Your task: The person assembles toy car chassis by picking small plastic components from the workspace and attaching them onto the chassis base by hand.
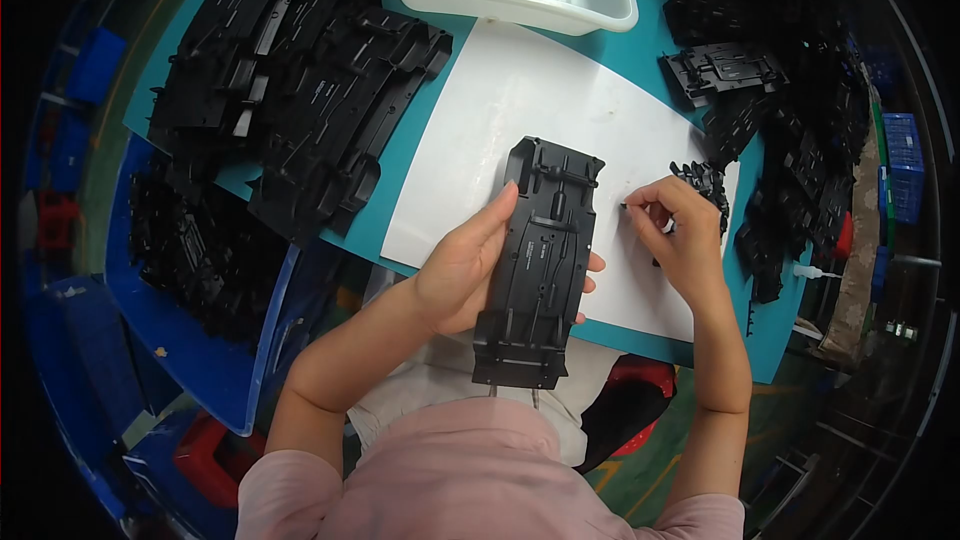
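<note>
A black plastic toy-car chassis plate (540, 255) with moulded ribs and axle shapes is held up over the table's front edge. My left hand (455, 275) grips it, thumb along its left edge and fingertips showing past its right edge. To the right, my right hand (688, 240) is closed in a pinch above the white sheet (455, 140). A tiny dark tip shows at its fingertips, too small to name. Beside that hand lies a small cluster of black plastic parts (705, 183), partly hidden behind it.
A white plastic tub (500, 8) stands at the back. Stacked black chassis plates (330, 100) cover the table's left, and black parts (800, 130) heap up on the right. A blue crate (265, 340) of black parts sits at left. A small white-nozzled bottle (815, 272) lies at right.
</note>
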A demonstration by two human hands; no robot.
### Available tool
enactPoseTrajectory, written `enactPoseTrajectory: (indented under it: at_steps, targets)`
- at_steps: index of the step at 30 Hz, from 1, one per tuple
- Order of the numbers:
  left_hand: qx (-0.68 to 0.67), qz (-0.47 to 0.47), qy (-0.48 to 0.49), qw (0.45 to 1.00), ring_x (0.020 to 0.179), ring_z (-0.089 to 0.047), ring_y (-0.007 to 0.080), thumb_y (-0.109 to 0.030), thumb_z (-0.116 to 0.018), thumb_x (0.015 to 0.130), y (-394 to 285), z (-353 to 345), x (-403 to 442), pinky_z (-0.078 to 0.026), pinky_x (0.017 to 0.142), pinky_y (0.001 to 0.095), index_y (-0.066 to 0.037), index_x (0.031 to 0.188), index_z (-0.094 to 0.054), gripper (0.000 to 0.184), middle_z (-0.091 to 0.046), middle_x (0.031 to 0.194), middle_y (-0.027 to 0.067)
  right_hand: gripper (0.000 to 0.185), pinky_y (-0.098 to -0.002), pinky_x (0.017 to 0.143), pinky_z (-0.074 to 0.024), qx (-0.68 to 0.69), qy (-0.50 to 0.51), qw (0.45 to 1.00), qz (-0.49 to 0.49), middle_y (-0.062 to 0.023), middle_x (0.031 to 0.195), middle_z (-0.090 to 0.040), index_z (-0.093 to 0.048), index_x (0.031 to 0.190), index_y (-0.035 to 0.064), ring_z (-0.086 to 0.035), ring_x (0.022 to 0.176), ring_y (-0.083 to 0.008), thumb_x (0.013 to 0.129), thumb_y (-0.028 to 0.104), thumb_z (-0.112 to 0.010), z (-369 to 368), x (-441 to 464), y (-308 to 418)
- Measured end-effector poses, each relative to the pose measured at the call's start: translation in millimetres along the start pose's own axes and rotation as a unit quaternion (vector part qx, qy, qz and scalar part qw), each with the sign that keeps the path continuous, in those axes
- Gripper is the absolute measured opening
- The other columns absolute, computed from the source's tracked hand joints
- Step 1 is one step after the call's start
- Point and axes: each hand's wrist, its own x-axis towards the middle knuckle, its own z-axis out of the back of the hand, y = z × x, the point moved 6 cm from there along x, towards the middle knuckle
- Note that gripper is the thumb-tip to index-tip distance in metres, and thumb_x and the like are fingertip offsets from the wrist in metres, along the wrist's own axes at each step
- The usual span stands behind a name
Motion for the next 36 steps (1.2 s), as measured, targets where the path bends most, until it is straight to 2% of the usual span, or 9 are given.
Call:
enactPoseTrajectory:
  at_steps: [2, 4, 5, 6, 9, 13, 15, 18, 36]
  targets:
    - [-0.006, 0.009, -0.008, 1.0, 0.113, -0.059, 0.0312, -0.057, -0.013, 0.1, 1, -1, 0, -0.054, 0.09, 0.0477, -0.006, 0.142, -0.033, 0.069, -0.053, 0.126, 0.0244, 0.008, -0.0223, 0.059, -0.0425, -0.01, 0.0, 1.0, -0.006, -0.0036, 0.076, -0.06, -0.065, 0.086, -0.0014, -0.054, 0.065, -0.0095, 0.079, -0.006, -0.065, 1, -1, -1]
    - [-0.005, 0.009, -0.006, 1.0, 0.114, -0.058, 0.0316, -0.057, -0.013, 0.1, 0, -1, 0, -0.054, 0.091, 0.0481, -0.007, 0.142, -0.034, 0.069, -0.054, 0.125, 0.0241, 0.005, -0.0204, 0.061, -0.0433, 0.1, -0.022, 0.994, -0.04, -0.0019, 0.08, -0.063, -0.065, 0.086, -0.0019, -0.056, 0.069, -0.0075, 0.082, -0.005, -0.064, 8, -1, -7]
    - [-0.006, 0.01, -0.006, 1.0, 0.115, -0.058, 0.0319, -0.057, -0.013, 0.1, 1, 0, 0, -0.053, 0.091, 0.0486, -0.007, 0.142, -0.034, 0.069, -0.054, 0.125, 0.0237, 0.004, -0.0191, 0.063, -0.0441, 0.23, -0.023, 0.969, -0.088, -0.0016, 0.083, -0.065, -0.066, 0.088, -0.0014, -0.058, 0.073, -0.0065, 0.084, -0.003, -0.066, 8, -2, -10]
    - [-0.006, 0.011, -0.006, 1.0, 0.115, -0.058, 0.0319, -0.057, -0.013, 0.1, 1, 0, -1, -0.053, 0.091, 0.0486, -0.007, 0.142, -0.034, 0.069, -0.054, 0.125, 0.0237, 0.004, -0.0191, 0.063, -0.0441, 0.23, -0.023, 0.969, -0.09, -0.0016, 0.083, -0.065, -0.066, 0.088, -0.0014, -0.058, 0.073, -0.0065, 0.084, -0.003, -0.066, 9, -1, -6]
    - [0.001, 0.018, -0.012, 1.0, 0.115, -0.058, 0.0318, -0.056, -0.013, 0.1, 2, -1, 0, -0.054, 0.09, 0.0482, -0.006, 0.141, -0.035, 0.068, -0.055, 0.123, 0.0236, 0.007, -0.0186, 0.066, -0.0456, 0.345, 0.018, 0.93, -0.122, -0.0024, 0.082, -0.065, -0.066, 0.089, 0.0, -0.06, 0.075, -0.0077, 0.083, -0.002, -0.069, 3, 2, 9]
    - [-0.001, 0.02, -0.009, 1.0, 0.111, -0.061, 0.0303, -0.057, -0.013, 0.1, 2, -1, -1, -0.055, 0.089, 0.0477, -0.005, 0.14, -0.036, 0.069, -0.057, 0.121, 0.0222, 0.008, -0.0193, 0.07, -0.0477, 0.347, 0.04, 0.931, -0.105, -0.0031, 0.082, -0.066, -0.066, 0.09, -0.0003, -0.061, 0.077, -0.0087, 0.083, -0.002, -0.069, -3, 6, 15]
    - [0.0, 0.021, -0.006, 1.0, 0.11, -0.061, 0.0297, -0.057, -0.013, 0.1, 2, -2, -2, -0.055, 0.089, 0.0476, -0.005, 0.14, -0.036, 0.069, -0.057, 0.12, 0.0216, 0.009, -0.0237, 0.08, -0.0492, 0.346, 0.056, 0.93, -0.11, -0.0049, 0.088, -0.067, -0.067, 0.092, -0.003, -0.063, 0.084, -0.0104, 0.084, -0.001, -0.067, -5, 6, 16]
    - [0.002, 0.023, 0.002, 1.0, 0.108, -0.062, 0.0284, -0.058, -0.013, 0.099, 2, -2, -1, -0.055, 0.09, 0.048, -0.005, 0.14, -0.036, 0.071, -0.058, 0.118, 0.0199, 0.008, -0.0256, 0.083, -0.0501, 0.339, 0.06, 0.935, -0.085, -0.0059, 0.089, -0.068, -0.066, 0.093, -0.0042, -0.064, 0.086, -0.012, 0.085, -0.002, -0.065, -7, 5, 19]
    - [-0.037, 0.037, 0.019, 0.998, 0.108, -0.062, 0.0291, -0.06, -0.017, 0.099, 4, 0, -1, -0.054, 0.09, 0.0518, -0.007, 0.14, -0.037, 0.07, -0.058, 0.119, 0.0201, 0.011, -0.0262, 0.082, -0.0518, 0.261, 0.062, 0.963, -0.023, -0.0087, 0.092, -0.065, -0.066, 0.093, -0.0042, -0.067, 0.088, -0.0155, 0.083, -0.006, -0.063, -7, 1, 25]
